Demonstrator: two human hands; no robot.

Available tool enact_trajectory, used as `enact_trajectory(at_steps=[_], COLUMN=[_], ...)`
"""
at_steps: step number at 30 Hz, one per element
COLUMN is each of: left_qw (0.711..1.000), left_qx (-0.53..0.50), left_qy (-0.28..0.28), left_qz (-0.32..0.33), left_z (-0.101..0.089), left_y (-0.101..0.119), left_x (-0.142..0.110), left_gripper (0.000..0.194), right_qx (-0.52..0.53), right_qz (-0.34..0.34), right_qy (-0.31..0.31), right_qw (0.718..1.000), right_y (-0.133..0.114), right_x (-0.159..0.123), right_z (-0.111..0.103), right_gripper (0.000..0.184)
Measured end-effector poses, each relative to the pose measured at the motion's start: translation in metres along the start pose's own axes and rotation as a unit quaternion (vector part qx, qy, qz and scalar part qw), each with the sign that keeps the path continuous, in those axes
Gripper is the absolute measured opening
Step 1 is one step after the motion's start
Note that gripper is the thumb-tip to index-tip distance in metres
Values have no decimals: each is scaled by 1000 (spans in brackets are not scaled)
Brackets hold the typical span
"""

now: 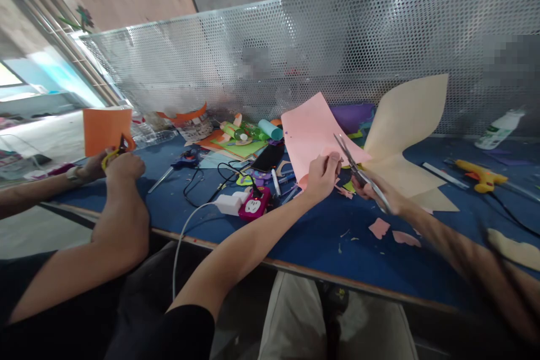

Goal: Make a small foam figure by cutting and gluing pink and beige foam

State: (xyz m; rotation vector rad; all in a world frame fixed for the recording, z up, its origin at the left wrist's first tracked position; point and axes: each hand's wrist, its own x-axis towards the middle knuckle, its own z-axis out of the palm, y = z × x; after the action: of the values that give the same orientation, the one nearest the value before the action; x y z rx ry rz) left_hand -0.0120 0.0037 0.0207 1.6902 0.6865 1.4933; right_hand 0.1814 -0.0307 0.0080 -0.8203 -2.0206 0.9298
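My left hand [323, 176] is closed, its thumb and fingers pinching the lower part of a pink sheet [310, 132] that stands up from the table. The fingers partly hide the gripped spot. In my right hand [377, 194] is a pair of metal scissors [358, 171], held by the handles. Their blades are apart and point up and left, overlapping the sheet's right side in view; I cannot tell if they touch it. Pink scraps [379, 228] lie on the blue tabletop [312, 242] below my right hand.
To the left, a co-worker's hands [122, 166] hold an orange sheet [107, 130] and yellow-handled scissors. A pink power adapter [254, 204] with cords sits near my left forearm. Cream sheets [405, 118], a yellow glue gun [483, 175] and a white bottle [501, 128] are on the right. Perforated metal panel [219, 62] behind.
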Motion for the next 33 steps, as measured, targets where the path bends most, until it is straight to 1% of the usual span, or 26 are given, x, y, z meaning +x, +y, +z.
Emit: enact_trajectory(at_steps=[5,10,13,17,20,25,29,33], left_qw=[1000,999,999,1000,1000,999,999,999], left_qx=[-6,-48,-38,-25,-18,-30,-27,-30], left_qy=[18,24,17,-2,-15,-23,-25,-40], left_qz=[0,2,3,8,12,5,-6,-6], left_z=[2,3,3,1,1,2,2,1], left_y=[2,5,5,4,4,5,5,4], left_x=[-3,-5,-5,-6,-6,-8,-8,-7], left_gripper=[59,58,60,60,61,56,57,58], right_qx=[-29,-61,-75,-82,-75,-94,-95,-84], right_qz=[29,-10,-14,-10,-7,-5,-6,-5], right_qy=[-48,-18,-17,-46,-53,-58,-68,-83], right_qw=[998,998,997,996,996,994,993,993], right_y=[-26,-40,-39,-32,-30,-31,-30,-26], right_x=[-2,-2,-1,0,0,1,1,0], right_z=[-4,-3,-4,-7,-10,-12,-13,-16], right_gripper=[58,57,57,59,60,63,61,58])
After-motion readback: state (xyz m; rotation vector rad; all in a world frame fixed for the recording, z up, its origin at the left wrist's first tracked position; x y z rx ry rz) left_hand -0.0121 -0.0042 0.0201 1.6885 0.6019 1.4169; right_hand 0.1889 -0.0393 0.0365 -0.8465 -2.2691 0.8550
